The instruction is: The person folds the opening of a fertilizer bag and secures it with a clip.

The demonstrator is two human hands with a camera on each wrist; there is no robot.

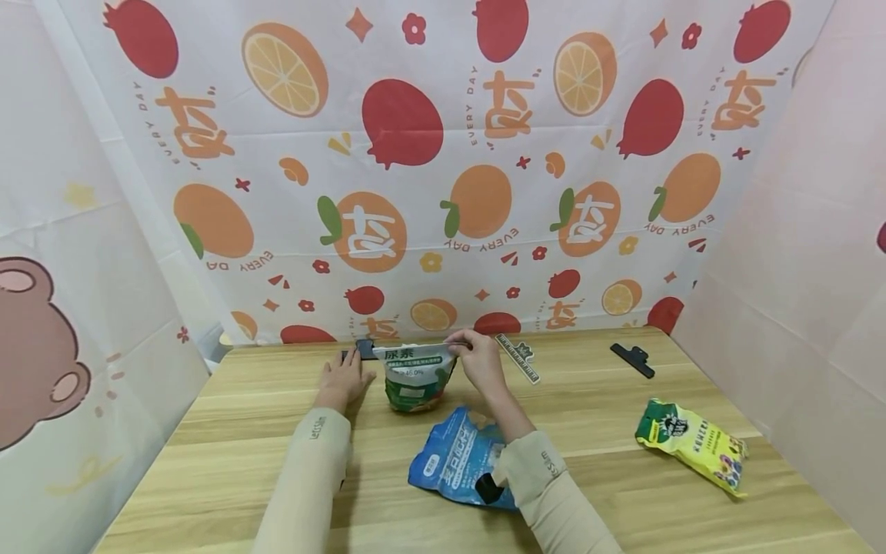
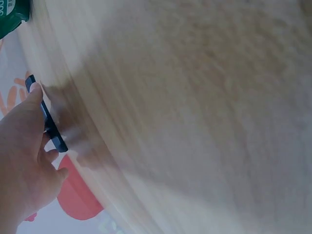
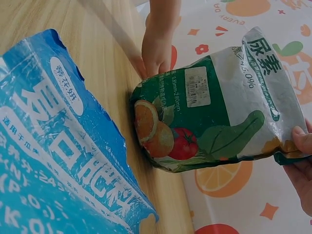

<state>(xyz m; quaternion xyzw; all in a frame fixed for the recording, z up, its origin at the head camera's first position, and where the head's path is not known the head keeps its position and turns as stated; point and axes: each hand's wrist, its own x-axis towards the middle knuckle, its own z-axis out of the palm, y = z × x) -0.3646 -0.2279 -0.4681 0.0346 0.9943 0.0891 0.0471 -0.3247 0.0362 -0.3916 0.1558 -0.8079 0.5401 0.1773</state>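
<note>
Near the back edge of the table, my right hand (image 1: 479, 360) pinches the top right corner of a green and white fertilizer bag (image 1: 415, 378). The bag stands upright, its printed front toward me, with oranges and a tomato near its base in the right wrist view. To its left, my left hand (image 1: 342, 378) holds a black sealing clip (image 2: 54, 130), thumb along one side and fingers at the other. Part of that clip is hidden by the hand. In front of the bag lies a blue fertilizer bag (image 1: 450, 458), partly covered by my right forearm.
A yellow and green bag (image 1: 694, 445) lies at the right of the wooden table (image 1: 228, 462). Another black clip (image 1: 633, 360) sits behind it. A white ruler-like clip (image 1: 517, 358) lies right of my right hand. A fruit-print curtain (image 1: 429, 185) hangs behind the table.
</note>
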